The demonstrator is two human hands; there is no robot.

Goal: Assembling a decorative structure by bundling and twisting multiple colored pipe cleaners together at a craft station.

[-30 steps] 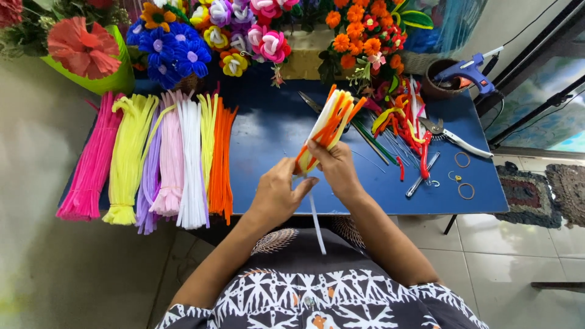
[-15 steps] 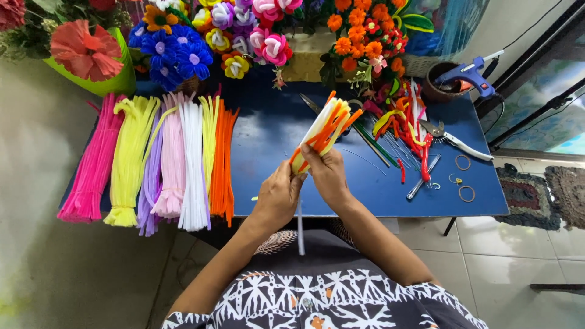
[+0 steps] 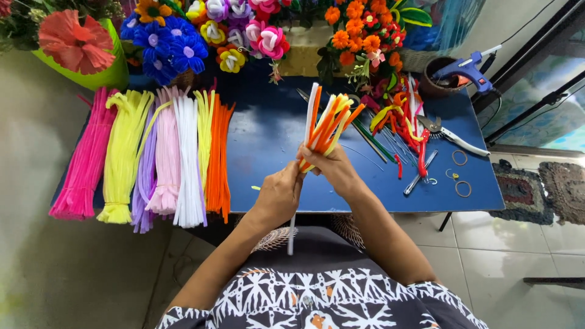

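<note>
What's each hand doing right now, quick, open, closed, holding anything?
Left hand: closed on a long white fuzzy pipe cleaner.
Right hand: closed on a bunch of orange, yellow and white fuzzy pipe cleaners.

A blue rectangular table is set on a pale tiled floor. Two oval woven rugs are laid at right, beside dark-framed glass doors.

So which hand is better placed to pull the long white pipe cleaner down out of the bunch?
Left. The left hand sits lower, at the white pipe cleaner, while the right hand grips the orange and yellow bunch.
</note>
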